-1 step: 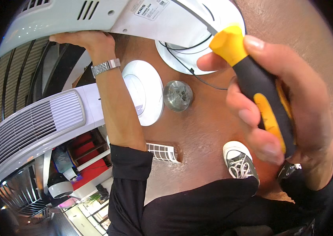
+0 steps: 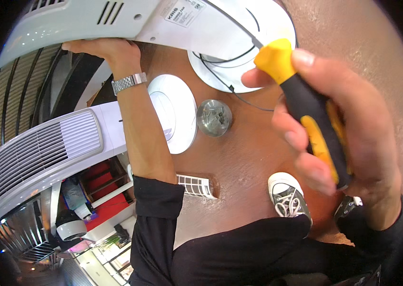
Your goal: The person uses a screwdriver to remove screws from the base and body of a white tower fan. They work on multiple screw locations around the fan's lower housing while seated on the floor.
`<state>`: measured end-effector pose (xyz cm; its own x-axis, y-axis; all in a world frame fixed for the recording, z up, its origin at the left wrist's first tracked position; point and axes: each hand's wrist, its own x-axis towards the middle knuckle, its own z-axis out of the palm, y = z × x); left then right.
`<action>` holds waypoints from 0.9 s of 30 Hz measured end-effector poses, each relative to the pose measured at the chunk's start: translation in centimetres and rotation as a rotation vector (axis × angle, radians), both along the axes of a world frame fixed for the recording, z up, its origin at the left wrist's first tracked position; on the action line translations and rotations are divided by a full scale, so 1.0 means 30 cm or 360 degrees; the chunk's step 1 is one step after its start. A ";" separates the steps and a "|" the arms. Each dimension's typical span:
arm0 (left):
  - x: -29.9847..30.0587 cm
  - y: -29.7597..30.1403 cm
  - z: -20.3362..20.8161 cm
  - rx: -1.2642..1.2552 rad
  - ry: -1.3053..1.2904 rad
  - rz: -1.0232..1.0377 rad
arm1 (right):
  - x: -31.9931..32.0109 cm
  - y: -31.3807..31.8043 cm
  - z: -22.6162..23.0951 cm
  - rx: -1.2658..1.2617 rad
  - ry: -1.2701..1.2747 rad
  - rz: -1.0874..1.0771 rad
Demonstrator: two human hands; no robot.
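A white tower fan (image 2: 163,21) slants across the top, with a printed label, slots and screw holes on its body. My left hand (image 2: 111,51), a metal watch at its wrist, grips the lower edge of that fan; some fingers are hidden by it. In my right hand (image 2: 354,109) is a screwdriver (image 2: 301,95) with a black and yellow handle, fingers wrapped round it. Its metal shaft points up and left across the fan's lower body. Whether the tip touches a screw cannot be made out.
A second tower fan (image 2: 44,152) lies leftward, with a white round base (image 2: 182,114). A clear bowl (image 2: 215,118) of small parts stands on the brown floor (image 2: 239,157). Near it are a white grille panel (image 2: 194,186), a black cable (image 2: 251,102) and my shoe (image 2: 287,195).
My right hand and the screwdriver have shifted slightly down and left in the picture. The fan and my left hand appear moved a little to the right, with the grip kept.
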<state>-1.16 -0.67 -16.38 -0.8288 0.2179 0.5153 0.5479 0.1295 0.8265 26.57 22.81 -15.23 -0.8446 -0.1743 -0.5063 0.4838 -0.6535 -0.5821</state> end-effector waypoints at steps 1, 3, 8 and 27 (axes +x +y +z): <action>-0.006 -0.010 0.003 0.0017 0.0005 -0.0004 | -0.005 0.000 0.009 0.0021 -0.0012 -0.0009; -0.021 -0.026 0.005 0.0057 0.0014 -0.0013 | -0.026 0.003 0.047 0.0549 0.0203 0.0059; -0.013 0.020 -0.005 0.0324 0.0019 0.0178 | -0.030 0.039 0.054 0.2053 0.0732 0.0019; 0.046 0.072 0.014 0.0360 -0.0309 0.0618 | -0.066 0.046 0.192 0.1861 0.0456 0.0310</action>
